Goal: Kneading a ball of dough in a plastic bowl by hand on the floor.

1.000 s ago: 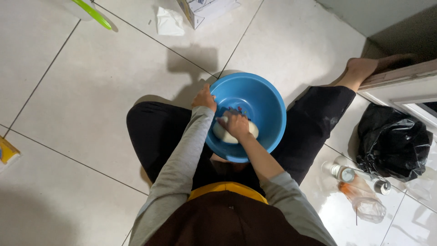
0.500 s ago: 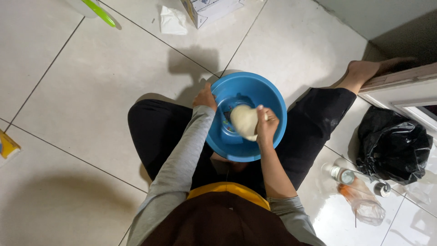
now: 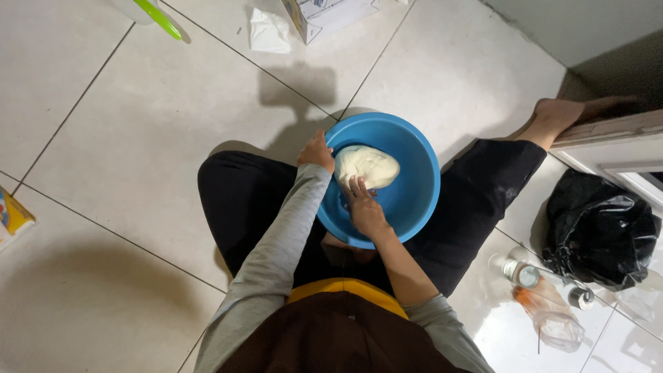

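Since half a second ago the dough (image 3: 368, 166) has dropped from the raised right hand and now lies in the blue plastic basin (image 3: 414, 200), toward its far side. That right hand (image 3: 364, 209) rests flat and open just behind the lump, fingertips touching its near edge — pressing, not gripping. Beside it, the left hand (image 3: 316, 150) is curled closed over the basin's rim, holding the bowl steady between the crossed legs.

Dough like this looks soft, heavy for its size and probably tacky; it would sag if lifted from one end, so scooping under the middle with spread fingers seems the safer hold. The basin wall crowds the lump on the far side.

Off to the right of the pressing hand lie a clear plastic bottle (image 3: 549, 314) and a small jar (image 3: 521, 274), then a black bag (image 3: 597, 231). Beyond the rim-holding hand — a crumpled tissue (image 3: 268, 33), a carton (image 3: 324, 14) and a green handle (image 3: 159, 17), all well apart.
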